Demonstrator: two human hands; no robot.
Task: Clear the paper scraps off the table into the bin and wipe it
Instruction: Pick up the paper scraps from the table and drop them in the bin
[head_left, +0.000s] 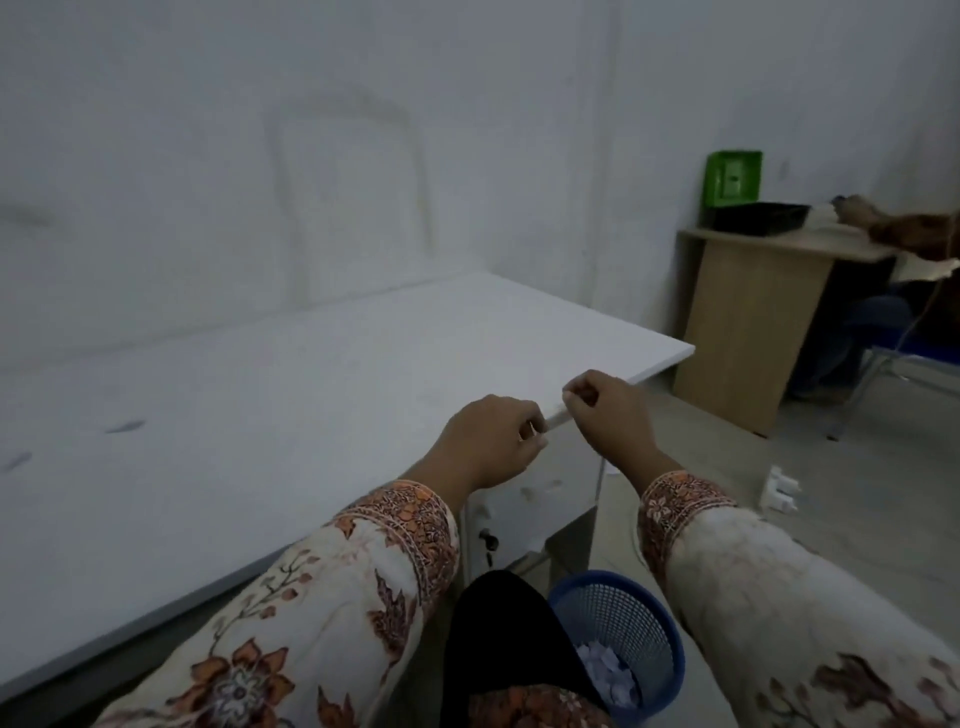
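Note:
My left hand (493, 441) hovers over the right front edge of the white table (260, 415), its fingers curled in, with nothing plainly visible inside them. Just to its right, past the edge, my right hand (608, 410) has curled fingers, and thumb and forefinger pinch what looks like a tiny white paper scrap (567, 396). A blue mesh bin (628, 623) stands on the floor below, beside my knee. White paper scraps (605, 670) lie in its bottom. The tabletop shows a few dark smudges (124, 427) at the left.
The table has a drawer unit with a key lock (488, 543) under its right end. A wooden desk (748, 332) stands at the back right with a black tray (758, 215), a green box (732, 179) and another person's arm (904, 228). A white object (779, 491) lies on the floor.

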